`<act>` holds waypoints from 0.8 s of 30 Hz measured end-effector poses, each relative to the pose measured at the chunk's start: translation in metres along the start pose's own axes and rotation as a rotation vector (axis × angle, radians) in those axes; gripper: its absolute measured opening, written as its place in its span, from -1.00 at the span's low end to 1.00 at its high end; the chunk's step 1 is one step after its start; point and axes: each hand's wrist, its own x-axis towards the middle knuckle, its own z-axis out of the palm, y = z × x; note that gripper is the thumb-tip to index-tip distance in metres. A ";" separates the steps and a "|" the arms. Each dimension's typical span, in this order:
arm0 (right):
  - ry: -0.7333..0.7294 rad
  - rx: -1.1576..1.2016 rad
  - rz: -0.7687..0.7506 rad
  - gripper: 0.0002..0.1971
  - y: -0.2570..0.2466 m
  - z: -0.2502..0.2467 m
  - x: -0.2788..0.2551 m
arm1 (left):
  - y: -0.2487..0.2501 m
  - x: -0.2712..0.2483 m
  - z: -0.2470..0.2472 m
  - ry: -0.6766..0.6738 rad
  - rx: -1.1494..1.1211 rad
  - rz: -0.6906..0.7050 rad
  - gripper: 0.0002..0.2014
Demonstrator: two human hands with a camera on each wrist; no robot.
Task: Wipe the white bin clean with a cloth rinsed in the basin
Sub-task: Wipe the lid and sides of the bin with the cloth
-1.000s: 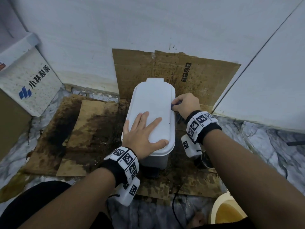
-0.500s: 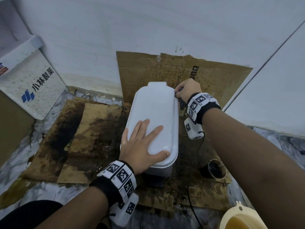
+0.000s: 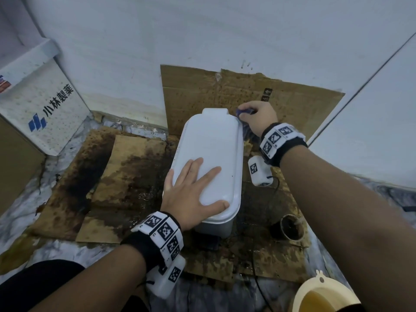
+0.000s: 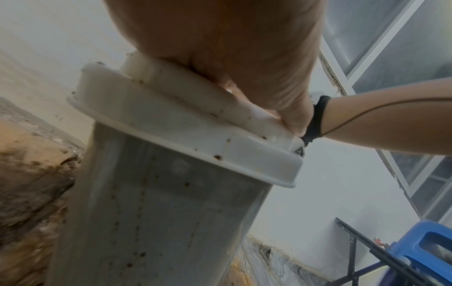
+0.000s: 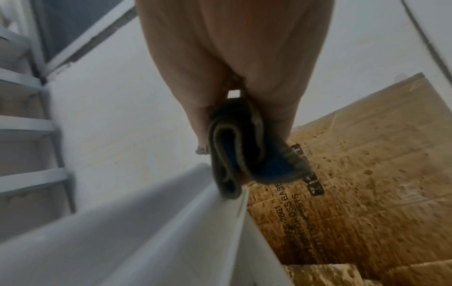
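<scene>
The white bin [image 3: 211,154] stands on stained cardboard with its lid closed. My left hand [image 3: 191,192] lies flat on the near part of the lid, fingers spread. The left wrist view shows the bin's speckled grey side [image 4: 156,222] and lid rim under my palm. My right hand [image 3: 256,118] grips a folded blue cloth [image 3: 244,112] against the lid's far right corner. In the right wrist view the cloth [image 5: 242,152] hangs folded from my fingers and touches the lid's edge [image 5: 232,195].
Dirty cardboard [image 3: 292,104] leans on the wall behind the bin, and more sheets [image 3: 126,176] cover the floor. A small dark cup [image 3: 289,226] stands right of the bin. A cream basin [image 3: 315,293] of yellowish water sits at the lower right. A white box [image 3: 42,109] leans at the left.
My right hand has slid the cloth along the lid's right edge from the middle to the far corner. The left hand has stayed flat on the lid.
</scene>
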 end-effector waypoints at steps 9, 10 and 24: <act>-0.053 -0.173 -0.210 -0.67 0.014 0.019 -0.095 | 0.011 0.002 0.001 -0.026 -0.003 -0.021 -0.19; -0.052 -0.156 -0.211 -0.68 0.015 0.018 -0.105 | 0.012 0.002 0.001 -0.028 -0.001 -0.021 -0.19; -0.076 0.246 -0.063 -0.75 0.073 0.003 -0.228 | 0.032 0.000 0.004 0.021 -0.009 -0.020 -0.01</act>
